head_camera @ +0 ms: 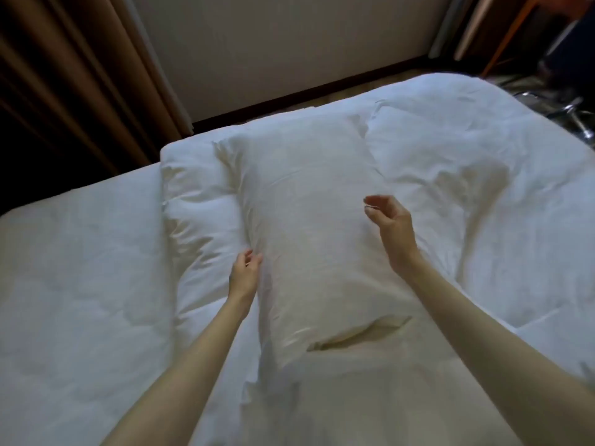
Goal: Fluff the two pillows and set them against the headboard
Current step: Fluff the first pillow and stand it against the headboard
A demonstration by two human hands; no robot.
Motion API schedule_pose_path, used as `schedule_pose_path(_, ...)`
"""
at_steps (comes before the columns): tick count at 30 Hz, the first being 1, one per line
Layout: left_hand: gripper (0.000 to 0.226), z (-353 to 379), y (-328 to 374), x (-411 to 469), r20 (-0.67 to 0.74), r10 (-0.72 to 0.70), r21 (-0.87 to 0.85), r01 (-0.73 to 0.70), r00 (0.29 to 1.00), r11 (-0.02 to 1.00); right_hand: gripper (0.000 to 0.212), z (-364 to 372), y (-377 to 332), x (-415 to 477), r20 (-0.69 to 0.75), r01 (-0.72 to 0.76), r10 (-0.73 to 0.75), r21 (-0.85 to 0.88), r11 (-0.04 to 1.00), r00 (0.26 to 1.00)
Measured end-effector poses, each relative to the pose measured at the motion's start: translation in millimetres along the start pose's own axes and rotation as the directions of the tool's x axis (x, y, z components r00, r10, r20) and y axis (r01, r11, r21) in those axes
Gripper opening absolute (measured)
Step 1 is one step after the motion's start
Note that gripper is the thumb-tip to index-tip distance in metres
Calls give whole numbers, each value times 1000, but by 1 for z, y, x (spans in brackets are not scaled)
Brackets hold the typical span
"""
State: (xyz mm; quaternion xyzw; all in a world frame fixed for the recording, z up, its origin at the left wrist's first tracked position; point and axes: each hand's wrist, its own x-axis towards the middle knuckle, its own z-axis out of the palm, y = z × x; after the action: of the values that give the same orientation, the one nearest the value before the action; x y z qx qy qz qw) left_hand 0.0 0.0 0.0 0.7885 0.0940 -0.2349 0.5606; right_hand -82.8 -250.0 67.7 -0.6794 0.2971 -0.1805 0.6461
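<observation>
A white pillow (306, 226) lies lengthwise on the white bed, its open case end near me. My left hand (245, 275) rests against the pillow's left edge, fingers curled on the fabric. Whether it grips the fabric I cannot make out. My right hand (391, 226) hovers just above the pillow's right side, fingers apart and slightly blurred, holding nothing. A second white bulk (199, 191) lies under and left of the pillow; it may be the other pillow or folded duvet. No headboard is in view.
A white duvet (467, 188) covers the bed to the right. A bare mattress area (80, 284) lies to the left. Brown curtains (74, 75) hang at the far left, a pale wall (289, 49) stands behind, and dark furniture (553, 75) sits at the upper right.
</observation>
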Motion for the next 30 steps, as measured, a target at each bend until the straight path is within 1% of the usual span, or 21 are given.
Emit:
schedule_pose_path(1, 47, 5, 3, 8, 5, -4, 1, 4, 1000, 1000, 24, -3, 3, 10, -34, 16, -18, -59, 998, 999)
schedule_pose_path(3, 53, 11, 7, 22, 14, -3, 19, 3, 1000, 1000, 39, -11, 10, 27, -55, -12, 4, -149, 989, 998)
schedule_pose_path(7, 58, 26, 6, 57, 8, 0, 35, 0, 1000, 999, 57, -26, 34, 64, -66, -130, 116, -300, 945, 991)
schedule_pose_path(9, 61, 30, 2, 73, 0, -12, 8, 12, 1000, 1000, 66, -34, 46, 80, -73, -215, 202, -326, 921, 977)
schedule_pose_path(11, 64, 32, -1, 86, 8, -48, -61, 48, 999, 997, 75, -42, 55, 91, -74, -289, 281, -350, 891, 957)
schedule_pose_path(14, 69, 34, -6, 99, 72, -94, -143, 103, 993, 984, 85, -45, 70, 105, -71, -387, 387, -337, 858, 919)
schedule_pose_path(16, 69, 35, -13, 101, 63, -106, -150, 114, 992, 982, 85, -43, 79, 109, -90, -433, 428, -318, 843, 899)
schedule_pose_path(18, 70, 36, -25, 102, 68, -142, -169, 151, 988, 974, 80, -38, 85, 110, -110, -444, 431, -273, 854, 896)
schedule_pose_path(19, 70, 37, -33, 103, 105, -177, -210, 196, 979, 958, 78, -36, 88, 109, -113, -446, 432, -235, 863, 895)
schedule_pose_path(21, 70, 36, -42, 101, 207, -264, -306, 318, 942, 897, 83, -33, 90, 105, -92, -448, 438, -165, 879, 894)
schedule_pose_path(23, 68, 35, -46, 100, 286, -302, -361, 394, 909, 845, 87, -30, 89, 100, -46, -470, 468, -109, 876, 883)
schedule_pose_path(24, 65, 34, -46, 100, 306, -303, -387, 409, 902, 827, 87, -28, 87, 97, -24, -491, 490, -83, 867, 871)
schedule_pose_path(27, 53, 32, -44, 96, 298, -289, -438, 400, 910, 805, 84, -19, 76, 90, 20, -562, 562, -20, 827, 827)
schedule_pose_path(28, 48, 31, -44, 95, 291, -287, -436, 393, 913, 809, 80, -16, 71, 88, 28, -575, 575, -2, 818, 818)
schedule_pose_path(30, 39, 29, -43, 94, 245, -273, -417, 355, 930, 837, 62, -8, 63, 83, 28, -568, 567, 50, 822, 823)
